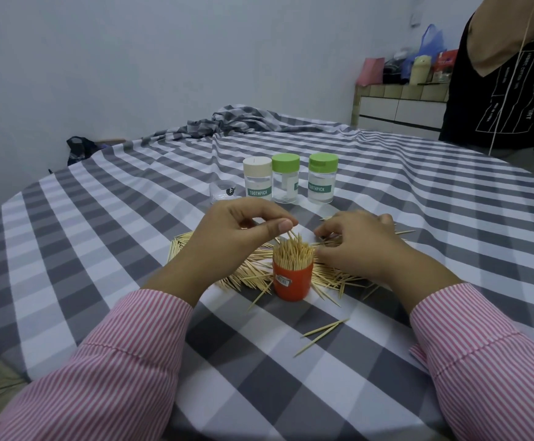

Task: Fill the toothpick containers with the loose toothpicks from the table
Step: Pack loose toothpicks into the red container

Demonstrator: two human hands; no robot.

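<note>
left hand: my fingers are pinched on a single toothpick, thumb against forefinger, just above the rim of the orange container.
right hand: it rests low on the pile, palm down, fingers curled inward; the tips are pressed close on some toothpicks just right of the orange container, though i cannot tell how many they hold.
orange container: upright on the counter between my two hands, lid off, packed with toothpicks standing on end; a small label on its front.
loose toothpicks: a wide heap on the counter around and behind the orange container, largely under my hands; a few strays lie apart, nearer to me.
clear containers: three stand in a row beyond the heap, upright and capped, one with a cream lid and two with green lids; they look empty.
counter: covered with a grey and white checked cloth.
sleeves: pink and white stripes on both my arms.
other person: standing at the far right, in a dark printed top.
</note>
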